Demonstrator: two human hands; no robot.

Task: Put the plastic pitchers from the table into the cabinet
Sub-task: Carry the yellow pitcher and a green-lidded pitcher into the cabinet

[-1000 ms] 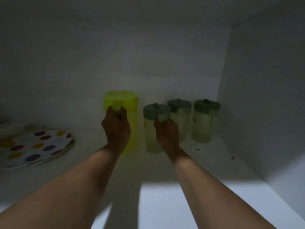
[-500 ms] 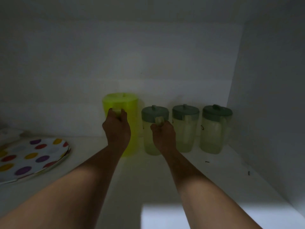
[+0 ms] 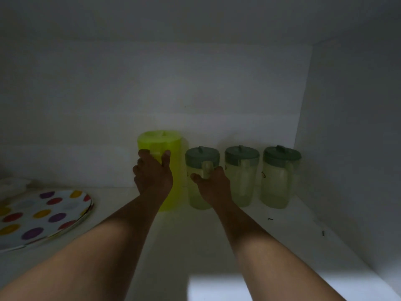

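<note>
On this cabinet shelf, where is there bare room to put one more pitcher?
Free: the shelf between the dotted plate and the yellow-green pitcher, and the front strip between the forearms. Crowded: the back right, where three green-lidded pitchers stand in a row up to the side wall.

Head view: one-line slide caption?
Both hands set pitchers on cabinet shelf: left hand on lime pitcher, right hand on green-lidded one.

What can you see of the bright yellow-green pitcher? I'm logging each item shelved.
The yellow-green pitcher is tall, translucent-looking plastic with a matching lid and a handle facing the camera. It stands upright on the cabinet shelf near the back wall, leftmost in a row of four, close beside a green-lidded clear pitcher. The left hand is wrapped around its handle.
</note>
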